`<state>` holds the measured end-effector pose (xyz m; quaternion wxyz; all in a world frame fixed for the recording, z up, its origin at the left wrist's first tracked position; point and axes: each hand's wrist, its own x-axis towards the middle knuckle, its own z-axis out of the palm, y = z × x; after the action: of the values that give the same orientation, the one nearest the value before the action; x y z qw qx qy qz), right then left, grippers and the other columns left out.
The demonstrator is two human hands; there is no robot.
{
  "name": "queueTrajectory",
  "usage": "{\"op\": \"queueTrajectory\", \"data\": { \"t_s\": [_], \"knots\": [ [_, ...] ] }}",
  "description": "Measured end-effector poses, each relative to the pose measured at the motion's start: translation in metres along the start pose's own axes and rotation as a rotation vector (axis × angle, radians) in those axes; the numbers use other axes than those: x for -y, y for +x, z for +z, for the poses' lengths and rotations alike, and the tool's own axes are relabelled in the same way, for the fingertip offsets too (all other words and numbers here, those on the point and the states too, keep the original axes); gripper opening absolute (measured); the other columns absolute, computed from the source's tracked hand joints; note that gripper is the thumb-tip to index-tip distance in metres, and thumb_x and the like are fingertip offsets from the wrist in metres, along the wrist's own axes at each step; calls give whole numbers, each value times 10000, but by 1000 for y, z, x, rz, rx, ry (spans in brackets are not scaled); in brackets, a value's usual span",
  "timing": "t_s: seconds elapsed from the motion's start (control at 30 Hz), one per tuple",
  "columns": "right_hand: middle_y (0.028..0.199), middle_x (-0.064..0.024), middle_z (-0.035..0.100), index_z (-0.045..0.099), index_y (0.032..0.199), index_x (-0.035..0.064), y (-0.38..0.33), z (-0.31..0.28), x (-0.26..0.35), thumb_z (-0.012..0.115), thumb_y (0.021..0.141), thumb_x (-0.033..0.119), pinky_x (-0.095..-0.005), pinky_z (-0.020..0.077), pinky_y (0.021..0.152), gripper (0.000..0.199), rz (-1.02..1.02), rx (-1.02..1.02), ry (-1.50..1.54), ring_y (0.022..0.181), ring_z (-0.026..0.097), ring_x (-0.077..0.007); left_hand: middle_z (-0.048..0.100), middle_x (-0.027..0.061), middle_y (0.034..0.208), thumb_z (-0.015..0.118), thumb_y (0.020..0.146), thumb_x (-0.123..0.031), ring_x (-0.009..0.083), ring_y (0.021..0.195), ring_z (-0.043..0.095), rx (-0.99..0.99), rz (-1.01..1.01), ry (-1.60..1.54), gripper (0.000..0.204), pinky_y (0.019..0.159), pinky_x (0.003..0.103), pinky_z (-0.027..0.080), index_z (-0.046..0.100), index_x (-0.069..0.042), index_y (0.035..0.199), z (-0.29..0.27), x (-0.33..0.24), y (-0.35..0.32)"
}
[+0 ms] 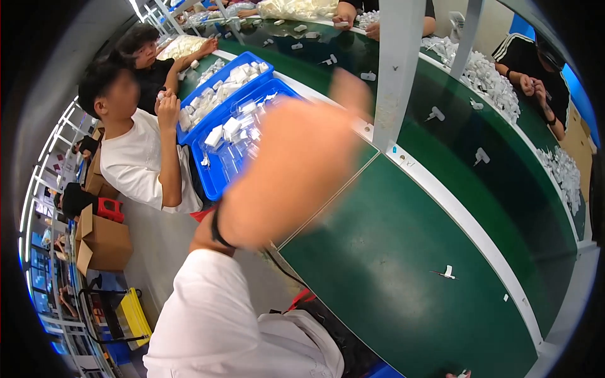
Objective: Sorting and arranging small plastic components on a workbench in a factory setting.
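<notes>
My left hand, smeared by motion, is raised over the near end of the blue bins, with a dark band on its wrist. Its fingers are too blurred to show whether they hold anything. Behind it, a blue bin contains white boxy pieces and clear plastic parts. At the bottom edge only the fingertips of my right hand show, at a small white piece. On the green tabletop lies a white piece with thin dark leads. A tiny white bit is near the rail.
A white post rises from the white rail. Beyond runs a dark green conveyor belt carrying scattered white plug-like pieces. Another blue bin holds white pieces. A co-worker in white sits at left; others work across the belt.
</notes>
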<state>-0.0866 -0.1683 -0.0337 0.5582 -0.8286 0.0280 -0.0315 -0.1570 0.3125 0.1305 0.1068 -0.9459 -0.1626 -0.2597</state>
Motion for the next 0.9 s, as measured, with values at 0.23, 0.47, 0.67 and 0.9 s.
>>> {"op": "queueTrajectory", "data": {
  "t_s": [0.23, 0.47, 0.67, 0.9],
  "knots": [
    [946, -74, 607, 420, 1440, 69, 0, -2, 5, 554, 980, 133, -210, 384, 583, 483, 34, 49, 81, 695, 496, -119, 670, 277, 809, 534, 806, -57, 446, 759, 670, -10, -590, 471, 598, 691, 545, 525, 414, 47, 1382, 6, 133, -17],
    [983, -85, 610, 440, 1418, 45, -4, 1, 5, 570, 957, 84, -234, 414, 588, 480, -31, 23, 219, 704, 496, -128, 659, 326, 923, 527, 805, -105, 486, 913, 641, 18, -714, 374, 686, 846, 553, 486, 360, -55, 1468, 16, 141, -5],
    [987, -86, 614, 467, 1397, 33, -7, 1, 1, 568, 951, 74, -237, 422, 590, 459, -19, 2, 258, 699, 496, -128, 659, 309, 903, 560, 845, -136, 461, 906, 649, 26, -672, 432, 637, 805, 524, 502, 372, -22, 1442, 15, 139, -10],
    [849, -100, 656, 594, 1286, 16, 5, -1, -18, 595, 890, 219, -262, 405, 458, 445, -58, -96, 125, 515, 510, -131, 654, 176, 809, 651, 909, -135, 300, 627, 630, 313, 105, -530, 321, 602, 392, 510, 631, 26, 1187, -2, -1, 10]
  ]
}}
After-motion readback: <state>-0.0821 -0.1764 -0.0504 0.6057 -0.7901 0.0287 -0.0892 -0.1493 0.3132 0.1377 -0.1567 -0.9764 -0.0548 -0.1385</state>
